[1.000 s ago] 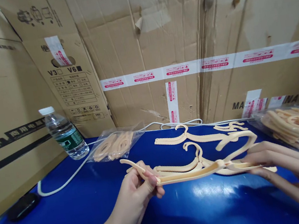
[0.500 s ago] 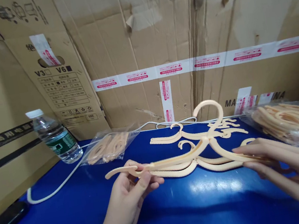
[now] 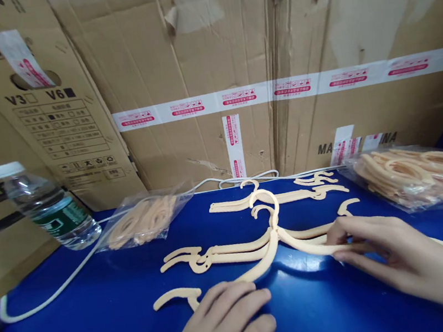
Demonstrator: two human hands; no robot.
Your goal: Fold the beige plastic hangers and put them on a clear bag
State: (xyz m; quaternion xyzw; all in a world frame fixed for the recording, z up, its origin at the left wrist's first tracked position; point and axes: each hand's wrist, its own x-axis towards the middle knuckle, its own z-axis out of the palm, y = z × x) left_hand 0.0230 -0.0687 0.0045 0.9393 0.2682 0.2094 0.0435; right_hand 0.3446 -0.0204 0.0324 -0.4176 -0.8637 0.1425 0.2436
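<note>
**On the blue table, two hands on one beige hanger**

At table centre the top hanger (image 3: 273,235) lay flat, its long axis running nine to three o'clock and its hook pointing to twelve, away from the person. Both hands were on it. The left hand (image 3: 226,328), palm down with fingers pressed together, covered the left arm near its forked tip; from there the hook lay at one o'clock. The right hand (image 3: 380,250) pinched the right arm between thumb and stretched fingers, with the hook at ten o'clock from it. The plastic looked matte, thin and smoothly curved. A second hanger (image 3: 227,252) lay directly beneath and touching it, and a third hanger (image 3: 281,197) lay apart at twelve. The table (image 3: 104,330) was glossy. Crinkled clear bags of hangers sat at ten (image 3: 141,220) and two o'clock (image 3: 420,176). A water bottle (image 3: 47,207) and a white cable (image 3: 51,285) lay at nine, before creased, taped cardboard boxes (image 3: 198,68)
</note>
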